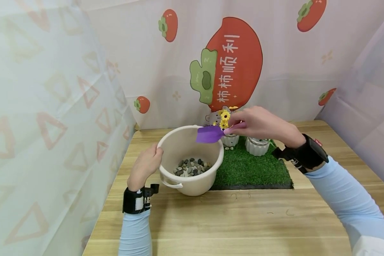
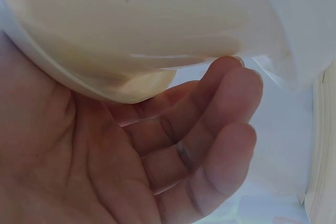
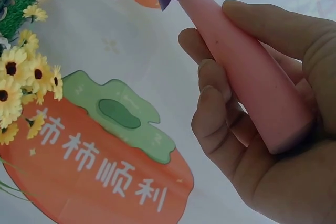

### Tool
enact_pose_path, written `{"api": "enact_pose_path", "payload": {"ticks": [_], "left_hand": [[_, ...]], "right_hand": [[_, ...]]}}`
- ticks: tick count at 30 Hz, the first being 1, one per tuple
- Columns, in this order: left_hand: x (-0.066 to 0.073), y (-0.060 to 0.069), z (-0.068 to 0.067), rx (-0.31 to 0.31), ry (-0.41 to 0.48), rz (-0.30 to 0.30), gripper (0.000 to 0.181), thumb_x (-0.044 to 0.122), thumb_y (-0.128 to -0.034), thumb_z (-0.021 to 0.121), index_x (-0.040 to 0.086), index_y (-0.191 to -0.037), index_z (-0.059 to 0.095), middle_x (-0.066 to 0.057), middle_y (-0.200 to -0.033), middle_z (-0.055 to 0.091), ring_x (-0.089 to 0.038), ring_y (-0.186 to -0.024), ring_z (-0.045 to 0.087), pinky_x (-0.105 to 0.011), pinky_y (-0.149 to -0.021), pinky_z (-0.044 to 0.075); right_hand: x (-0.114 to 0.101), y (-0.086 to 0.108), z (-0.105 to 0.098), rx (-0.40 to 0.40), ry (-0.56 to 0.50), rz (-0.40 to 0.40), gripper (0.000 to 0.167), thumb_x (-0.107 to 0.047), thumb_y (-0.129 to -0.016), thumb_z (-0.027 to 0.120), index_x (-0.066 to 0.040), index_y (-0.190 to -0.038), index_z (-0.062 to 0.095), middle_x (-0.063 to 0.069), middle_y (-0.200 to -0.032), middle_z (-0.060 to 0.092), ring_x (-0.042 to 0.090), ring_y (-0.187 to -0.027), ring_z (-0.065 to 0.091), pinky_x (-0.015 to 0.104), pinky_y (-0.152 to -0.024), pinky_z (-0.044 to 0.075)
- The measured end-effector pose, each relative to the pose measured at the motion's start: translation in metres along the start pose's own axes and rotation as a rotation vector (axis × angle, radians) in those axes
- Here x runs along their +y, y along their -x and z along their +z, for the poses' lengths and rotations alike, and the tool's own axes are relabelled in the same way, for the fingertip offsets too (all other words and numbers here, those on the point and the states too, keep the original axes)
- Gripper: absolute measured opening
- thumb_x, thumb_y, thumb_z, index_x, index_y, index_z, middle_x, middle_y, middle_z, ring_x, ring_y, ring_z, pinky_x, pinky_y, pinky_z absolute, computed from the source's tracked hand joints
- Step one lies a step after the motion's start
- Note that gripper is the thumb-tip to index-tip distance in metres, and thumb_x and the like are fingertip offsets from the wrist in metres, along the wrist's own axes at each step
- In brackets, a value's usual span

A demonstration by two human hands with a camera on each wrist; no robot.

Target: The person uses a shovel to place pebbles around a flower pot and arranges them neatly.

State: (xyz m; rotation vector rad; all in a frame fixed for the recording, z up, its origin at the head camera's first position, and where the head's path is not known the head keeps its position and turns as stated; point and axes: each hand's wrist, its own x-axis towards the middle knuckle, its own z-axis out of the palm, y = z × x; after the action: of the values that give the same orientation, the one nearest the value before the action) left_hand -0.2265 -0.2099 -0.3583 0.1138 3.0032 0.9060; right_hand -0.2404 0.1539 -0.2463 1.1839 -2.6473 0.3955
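A cream bucket (image 1: pixel 211 177) stands on the table with several grey and brown pebbles (image 1: pixel 192 168) at its bottom. My left hand (image 1: pixel 147 161) grips its rim on the left side; in the left wrist view the fingers (image 2: pixel 226 150) curl under the bucket's rim (image 2: pixel 100 90). Above the bucket's right rim, my right hand (image 1: pixel 259 122) holds a small toy shovel by its pink handle (image 3: pixel 247 72). The shovel's purple blade (image 1: pixel 208 134) points left over the bucket's opening. Whether anything lies on the blade is hard to tell.
Right of the bucket lies a green artificial turf mat (image 1: pixel 252 170). On it stand a white pot (image 1: pixel 257 146) and another white pot (image 1: pixel 230 140) with yellow flowers (image 1: pixel 224 115), partly behind the right hand. A printed cloth (image 1: pixel 179 78) hangs behind the wooden table (image 1: pixel 243 220).
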Motion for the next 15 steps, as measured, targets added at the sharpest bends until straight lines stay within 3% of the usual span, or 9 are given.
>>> {"api": "enact_pose_path", "payload": {"ticks": [8,15], "left_hand": [[0.001,0.000,-0.001,0.006,0.004,0.007,0.047,0.032,-0.1022,0.024,0.008,-0.131,0.052,-0.014,-0.113,0.065,-0.028,-0.094,0.061,-0.036,-0.072,0.045],[0.000,0.000,0.000,0.013,-0.002,0.006,0.047,0.031,-0.1026,0.025,0.006,-0.130,0.054,-0.014,-0.113,0.065,-0.027,-0.094,0.061,-0.036,-0.073,0.045]], "right_hand": [[-0.010,-0.013,-0.009,-0.060,0.045,-0.063,0.012,-0.033,-0.089,0.073,-0.022,-0.086,0.068,-0.013,-0.067,0.057,0.004,-0.059,0.047,0.024,-0.061,0.038],[-0.016,-0.018,-0.008,-0.147,0.056,-0.085,0.018,-0.032,-0.089,0.072,-0.022,-0.079,0.060,-0.012,-0.062,0.039,0.005,-0.058,0.037,0.024,-0.059,0.027]]}}
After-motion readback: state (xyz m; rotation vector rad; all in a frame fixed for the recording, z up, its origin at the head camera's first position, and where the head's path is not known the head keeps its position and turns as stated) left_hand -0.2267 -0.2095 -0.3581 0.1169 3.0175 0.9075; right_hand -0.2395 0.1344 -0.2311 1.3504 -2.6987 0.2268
